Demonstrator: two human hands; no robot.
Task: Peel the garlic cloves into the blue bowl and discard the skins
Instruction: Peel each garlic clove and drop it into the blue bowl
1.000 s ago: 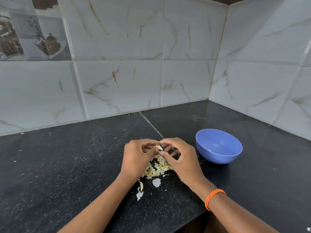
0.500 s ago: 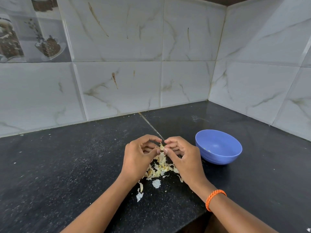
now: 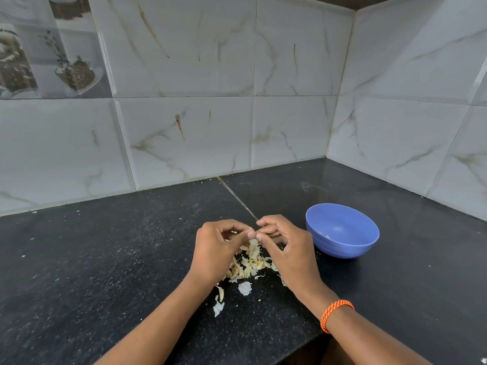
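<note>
Two hands meeting fingertip to fingertip, my left hand (image 3: 220, 248) and right hand (image 3: 287, 248) pinching a barely visible garlic clove (image 3: 253, 232), skins (image 3: 250, 264) lying beneath them, blue bowl (image 3: 342, 230) sitting just right of my right hand.

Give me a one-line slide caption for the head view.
Both hands, left hand and right hand, pinch a garlic clove over a pile of skins beside the blue bowl.

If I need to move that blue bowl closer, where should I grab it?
Pinch the blue bowl at its near-left rim, coming from the right hand side. It stands upright and open, its wall curves steeply outward, so the thin rim probably gives a surer hold than the rounded side.
</note>
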